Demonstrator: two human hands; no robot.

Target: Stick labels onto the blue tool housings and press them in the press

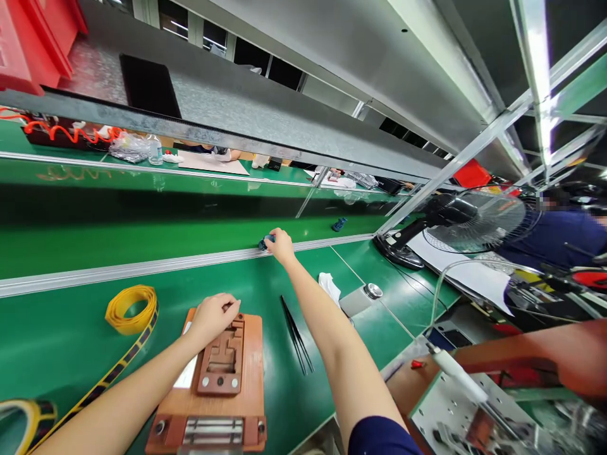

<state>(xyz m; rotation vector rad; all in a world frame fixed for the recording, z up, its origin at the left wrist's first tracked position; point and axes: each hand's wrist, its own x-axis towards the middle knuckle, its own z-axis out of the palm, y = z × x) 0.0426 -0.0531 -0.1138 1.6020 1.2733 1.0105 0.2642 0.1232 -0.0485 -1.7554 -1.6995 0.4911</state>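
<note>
My right hand (281, 245) reaches to the metal rail at the back of the green table, its fingers closed on a small dark blue part (266, 242). My left hand (217, 318) rests on the upper end of a brown fixture (220, 360) with cut-out recesses, which lies on an orange-brown base plate (251, 379). The fingers of this hand are curled, and what they hold, if anything, is hidden. Black tweezers (296, 335) lie between the fixture and my right forearm.
A yellow tape roll (131, 309) with a trailing strip lies at left. Right of my forearm are a white tissue (329, 288) and a silver-topped box (361, 298). A black fan (427, 227) stands at the back right. A metal shelf (237, 107) with a black phone (149, 85) spans above.
</note>
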